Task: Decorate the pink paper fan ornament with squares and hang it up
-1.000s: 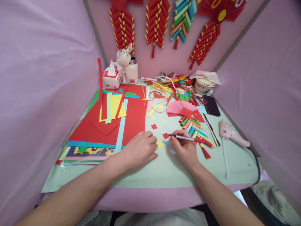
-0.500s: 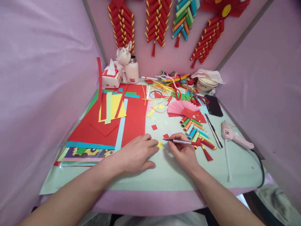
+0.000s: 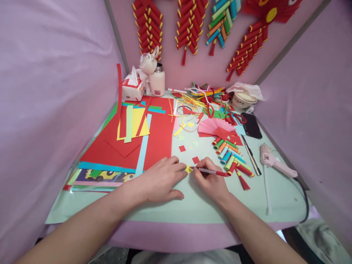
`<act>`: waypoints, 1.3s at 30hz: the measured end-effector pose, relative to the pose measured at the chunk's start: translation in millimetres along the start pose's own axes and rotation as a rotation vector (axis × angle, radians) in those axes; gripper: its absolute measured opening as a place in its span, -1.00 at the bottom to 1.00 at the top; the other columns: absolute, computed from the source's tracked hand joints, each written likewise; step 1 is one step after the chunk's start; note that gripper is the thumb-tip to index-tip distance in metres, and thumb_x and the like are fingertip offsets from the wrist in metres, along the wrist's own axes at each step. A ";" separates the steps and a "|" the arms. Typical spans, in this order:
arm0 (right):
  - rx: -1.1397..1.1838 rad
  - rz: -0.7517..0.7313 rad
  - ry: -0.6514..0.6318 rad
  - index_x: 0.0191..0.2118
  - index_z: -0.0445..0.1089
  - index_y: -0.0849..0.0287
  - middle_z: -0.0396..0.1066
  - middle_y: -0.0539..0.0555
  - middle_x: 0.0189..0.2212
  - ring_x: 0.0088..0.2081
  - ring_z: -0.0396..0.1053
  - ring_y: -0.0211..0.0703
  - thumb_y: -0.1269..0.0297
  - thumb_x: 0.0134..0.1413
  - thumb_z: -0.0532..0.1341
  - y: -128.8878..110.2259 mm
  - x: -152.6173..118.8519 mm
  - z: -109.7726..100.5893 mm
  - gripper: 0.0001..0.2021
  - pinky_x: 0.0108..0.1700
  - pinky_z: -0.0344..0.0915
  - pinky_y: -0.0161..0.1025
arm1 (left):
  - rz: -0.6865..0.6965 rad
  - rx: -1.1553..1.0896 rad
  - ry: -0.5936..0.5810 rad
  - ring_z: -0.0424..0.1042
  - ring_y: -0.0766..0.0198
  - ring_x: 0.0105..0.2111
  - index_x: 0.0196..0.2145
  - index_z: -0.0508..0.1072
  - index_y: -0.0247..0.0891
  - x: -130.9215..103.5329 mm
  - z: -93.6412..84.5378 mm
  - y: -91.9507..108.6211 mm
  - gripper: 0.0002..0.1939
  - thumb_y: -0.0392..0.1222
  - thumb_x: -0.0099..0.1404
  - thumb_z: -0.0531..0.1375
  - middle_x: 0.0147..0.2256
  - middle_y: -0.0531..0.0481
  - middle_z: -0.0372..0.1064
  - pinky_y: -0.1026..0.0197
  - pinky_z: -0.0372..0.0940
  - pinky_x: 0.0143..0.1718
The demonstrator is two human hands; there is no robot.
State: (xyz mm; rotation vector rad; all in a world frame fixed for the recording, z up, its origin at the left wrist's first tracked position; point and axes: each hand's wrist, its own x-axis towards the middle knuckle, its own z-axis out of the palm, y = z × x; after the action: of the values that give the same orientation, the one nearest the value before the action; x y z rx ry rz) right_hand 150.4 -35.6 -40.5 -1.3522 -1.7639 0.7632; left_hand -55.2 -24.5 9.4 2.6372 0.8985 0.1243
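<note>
A small yellow paper piece lies on the pale table between my hands. My left hand rests flat with its fingers stretched out, the fingertips at the paper's left edge. In a writing grip, my right hand is closed on a red-and-silver pen. The pen's tip points left and meets the yellow paper, as far as I can see. Two small red paper squares lie just beyond. To the right of the pen is a paper firecracker string with a pink paper fan at its top.
Red paper sheets cover the left side. A craft knife, a pink glue gun and a black phone lie at right. Red-handled scissors, paper scraps, an uncapped bottle and a tissue box stand farther back.
My right hand has moved slightly left and down, bringing the pen tip to the yellow paper. My left hand has stayed flat in about the same place. The view has shifted a little.
</note>
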 end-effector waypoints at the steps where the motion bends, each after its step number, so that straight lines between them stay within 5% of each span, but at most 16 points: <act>1: 0.000 0.004 -0.006 -0.45 0.19 0.10 0.18 -0.13 -0.64 -0.60 0.11 -0.31 0.29 0.08 0.18 -0.4 0.4 0.0 -0.86 -0.54 0.09 -0.31 | -0.001 0.001 -0.004 0.21 0.06 -0.08 0.00 0.40 -0.24 0.1 -0.4 0.2 -0.49 0.08 0.17 0.26 -0.08 -0.09 0.37 0.07 0.15 -0.10; 7: 0.024 0.027 0.019 -0.47 0.19 0.10 0.18 -0.12 -0.63 -0.59 0.11 -0.31 0.27 0.10 0.17 -0.8 0.8 0.5 -0.83 -0.54 0.08 -0.31 | -0.009 0.005 0.010 0.22 0.06 -0.09 -0.02 0.42 -0.23 0.0 -0.6 1.2 -0.52 0.11 0.20 0.23 -0.09 -0.09 0.38 0.07 0.13 -0.14; 13: 0.204 -0.049 0.283 -0.44 0.19 0.09 0.26 -0.07 -0.55 -0.53 0.19 -0.26 0.32 0.08 0.19 1.4 -0.3 -0.6 -0.85 -0.48 0.15 -0.28 | 0.001 0.012 0.019 0.23 0.04 -0.08 -0.06 0.43 -0.21 -0.2 0.6 0.5 -0.55 0.12 0.20 0.22 -0.08 -0.11 0.38 0.06 0.12 -0.14; 18: 0.265 -0.031 0.379 -0.44 0.20 0.09 0.27 -0.06 -0.53 -0.51 0.21 -0.25 0.34 0.08 0.19 -0.3 2.5 -4.7 -0.86 -0.46 0.18 -0.27 | -0.004 0.024 0.011 0.23 0.04 -0.09 -0.11 0.44 -0.22 0.9 1.1 -0.3 -0.58 0.11 0.18 0.24 -0.09 -0.10 0.39 0.06 0.11 -0.16; 22: 0.119 0.058 0.345 -0.30 0.34 0.10 0.37 0.00 -0.42 -0.41 0.31 -0.19 0.29 0.12 0.18 -1.3 4.6 -8.6 -0.96 -0.36 0.25 -0.23 | -0.001 0.038 0.005 0.23 0.03 -0.08 -0.10 0.43 -0.21 1.7 2.1 -1.2 -0.58 0.10 0.18 0.25 -0.07 -0.11 0.39 0.06 0.09 -0.15; 25: 0.074 0.058 0.322 -0.14 0.38 0.10 0.43 0.05 -0.31 -0.34 0.37 -0.16 0.26 0.17 0.13 -1.0 6.1 -11.3 -0.83 -0.27 0.30 -0.18 | 0.000 0.047 0.011 0.23 0.02 -0.08 -0.10 0.42 -0.21 2.0 2.5 -1.8 -0.58 0.10 0.18 0.25 -0.06 -0.11 0.38 0.06 0.08 -0.15; 31: 0.057 0.080 0.400 -0.14 0.39 0.11 0.44 0.05 -0.30 -0.31 0.40 -0.16 0.25 0.18 0.15 0.6 9.4 -14.7 -0.83 -0.23 0.31 -0.19 | -0.031 0.058 0.003 0.23 0.02 -0.07 -0.11 0.43 -0.23 3.2 1.1 -1.5 -0.58 0.09 0.18 0.26 -0.08 -0.10 0.38 0.06 0.09 -0.15; 39: -0.034 -0.021 0.291 -0.09 0.34 0.11 0.45 0.04 -0.33 -0.29 0.40 -0.17 0.29 0.23 0.09 9.8 12.4 -17.1 -0.83 -0.19 0.31 -0.20 | -0.056 0.065 -0.013 0.21 0.03 -0.06 -0.05 0.40 -0.25 3.4 0.1 -1.8 -0.54 0.10 0.20 0.24 -0.04 -0.09 0.36 0.05 0.12 -0.13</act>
State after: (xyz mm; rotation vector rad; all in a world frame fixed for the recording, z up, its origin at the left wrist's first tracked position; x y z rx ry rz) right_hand 168.2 -20.9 -36.9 -1.3874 -1.5642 0.4983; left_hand -53.5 -21.1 8.6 2.6666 0.9868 0.0646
